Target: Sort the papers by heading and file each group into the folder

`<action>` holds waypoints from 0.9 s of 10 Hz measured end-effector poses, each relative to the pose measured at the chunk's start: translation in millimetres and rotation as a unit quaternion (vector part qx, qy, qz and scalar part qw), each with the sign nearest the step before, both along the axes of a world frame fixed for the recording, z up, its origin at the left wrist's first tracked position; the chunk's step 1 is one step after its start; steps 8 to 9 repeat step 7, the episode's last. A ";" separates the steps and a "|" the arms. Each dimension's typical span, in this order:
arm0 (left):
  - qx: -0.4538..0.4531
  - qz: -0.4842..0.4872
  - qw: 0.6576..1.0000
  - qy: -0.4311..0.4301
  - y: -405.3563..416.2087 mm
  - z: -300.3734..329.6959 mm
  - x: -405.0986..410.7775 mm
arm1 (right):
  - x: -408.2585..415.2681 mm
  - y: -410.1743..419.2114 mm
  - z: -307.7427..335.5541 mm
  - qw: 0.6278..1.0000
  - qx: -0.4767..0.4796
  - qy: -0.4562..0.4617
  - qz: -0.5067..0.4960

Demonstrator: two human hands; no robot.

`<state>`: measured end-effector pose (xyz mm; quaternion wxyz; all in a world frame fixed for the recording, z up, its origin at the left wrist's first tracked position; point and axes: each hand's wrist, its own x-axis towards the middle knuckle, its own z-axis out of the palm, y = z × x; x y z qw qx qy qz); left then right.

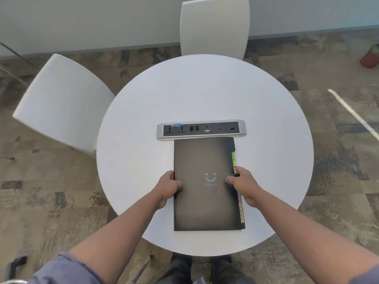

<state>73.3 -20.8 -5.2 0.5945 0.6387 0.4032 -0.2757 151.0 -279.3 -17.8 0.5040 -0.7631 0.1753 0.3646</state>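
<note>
— Sleeves of grey-blue cloth [61, 269] sat lowest in the view, with two bare forearms reaching out from them. What did they hold?

— Both held the black folder [205, 191]. It lay flat and closed on the round white tabletop [143, 119], long side running away from the person, its far end touching or just short of the socket strip [201, 129] (I could not tell which).

— How were the hands set?

— Left hand [167, 186] gripped the folder's left edge, thumb on the cover and fingers curled round the side. Right hand [244, 184] gripped the right edge about level with it, thumb laid on the cover beside a pale blue smiling mark [210, 177].

— And the papers?

— Only coloured tabs [233, 158] showed, sticking out along the folder's right edge: a yellow-green one beyond the right hand, and pink and orange ones nearer the person. Their lettering was too small to read.

— Beyond that?

— Two white chairs, one [59, 103] to the left of the tabletop and one [214, 27] at its far side, stood on a mottled brown carpet [328, 181]. Dark trousers [201, 269] showed under the near rim. A reddish pot [370, 58] sat at the far right edge, partly cut off.
</note>
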 end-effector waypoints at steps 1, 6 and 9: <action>-0.006 0.007 1.000 -0.011 0.9 -2.4 3.0 | 2.5 1.8 0.5 1.000 0.001 -0.002 0.006; 0.075 -0.098 0.989 -0.083 0.9 37.7 13.9 | 1.0 12.1 12.6 0.993 -0.061 -0.068 0.073; 0.117 -0.155 0.969 -0.150 8.7 60.5 28.5 | 4.1 24.9 41.0 0.993 -0.034 -0.102 0.056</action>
